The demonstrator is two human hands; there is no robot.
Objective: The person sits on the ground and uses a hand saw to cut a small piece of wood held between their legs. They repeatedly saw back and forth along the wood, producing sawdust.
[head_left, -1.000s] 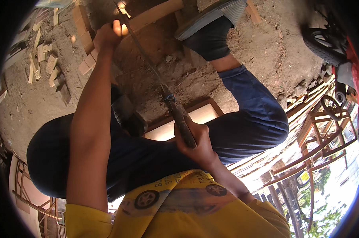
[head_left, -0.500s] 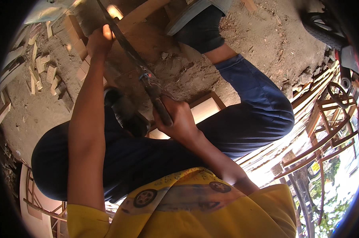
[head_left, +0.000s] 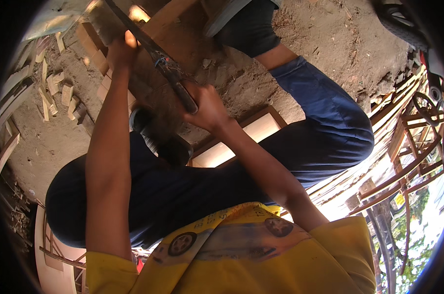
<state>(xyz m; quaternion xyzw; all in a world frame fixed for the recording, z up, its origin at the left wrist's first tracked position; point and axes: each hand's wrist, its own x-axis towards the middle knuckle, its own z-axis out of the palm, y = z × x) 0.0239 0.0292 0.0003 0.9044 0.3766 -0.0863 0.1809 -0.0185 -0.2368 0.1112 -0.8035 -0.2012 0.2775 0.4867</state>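
Gripping a handsaw [head_left: 158,59] by its dark handle, right hand [head_left: 205,105] is closed tight around the grip; blade runs up and left toward the top edge. Left hand [head_left: 121,49] is curled, fingers pressing on a wooden plank [head_left: 178,29] just beside the blade; can't tell if it also touches the blade. Plank lies on the dirt ground [head_left: 330,44], reddish-brown, and a grey shoe [head_left: 232,14] with dark sock stands on it near the top. Blue trouser leg [head_left: 325,122] bends to the right. Small wood offcuts [head_left: 55,93], pale, lie scattered on the ground at left, well apart from the saw. Pale framed panel [head_left: 236,142] lies under the legs, between both knees. Wooden chair frames [head_left: 418,142] are stacked at the right edge. Yellow shirt [head_left: 261,255] at bottom carries a print of round wheel shapes on a blue-grey patch. No containers or packages visible; small yellow sign [head_left: 399,200] at right, too small to make out.
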